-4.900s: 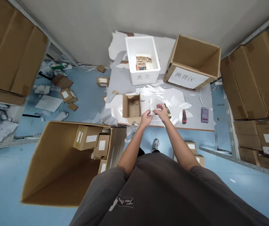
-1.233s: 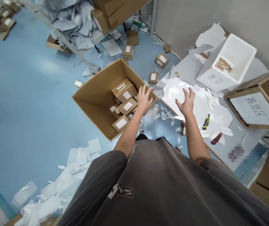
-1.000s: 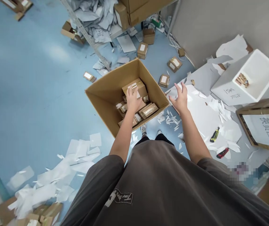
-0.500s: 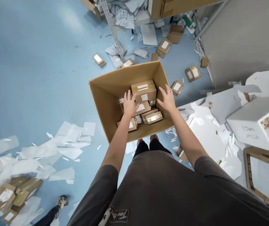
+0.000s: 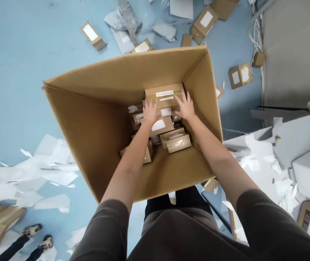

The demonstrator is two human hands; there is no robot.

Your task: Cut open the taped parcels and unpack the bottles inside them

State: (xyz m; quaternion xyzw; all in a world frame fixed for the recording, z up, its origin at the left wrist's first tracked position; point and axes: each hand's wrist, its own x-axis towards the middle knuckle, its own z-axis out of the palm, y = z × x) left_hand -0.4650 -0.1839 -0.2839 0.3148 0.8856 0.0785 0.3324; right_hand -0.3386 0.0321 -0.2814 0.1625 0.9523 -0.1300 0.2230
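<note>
A large open cardboard carton (image 5: 133,69) stands in front of me, and both my arms reach down into it. Several small cardboard boxes lie inside. At the far side is a taped box with white label strips (image 5: 159,95). My left hand (image 5: 151,111) is over its left end, fingers spread; my right hand (image 5: 185,106) is at its right end, fingers also apart. Whether the fingertips touch the box I cannot tell. Nearer to me lie a box with a white label (image 5: 166,125) and a flat box wrapped in clear tape (image 5: 179,143).
White paper sheets (image 5: 49,174) litter the blue floor on the left, near another person's shoes (image 5: 32,230). Small labelled boxes (image 5: 205,23) lie beyond the carton, one box (image 5: 92,35) at the far left. White cables (image 5: 256,40) run along the grey wall at right.
The view has come closer to the carton, which now looks larger. Both hands have gone deeper inside; my right hand has moved from near the right wall onto the far box's end.
</note>
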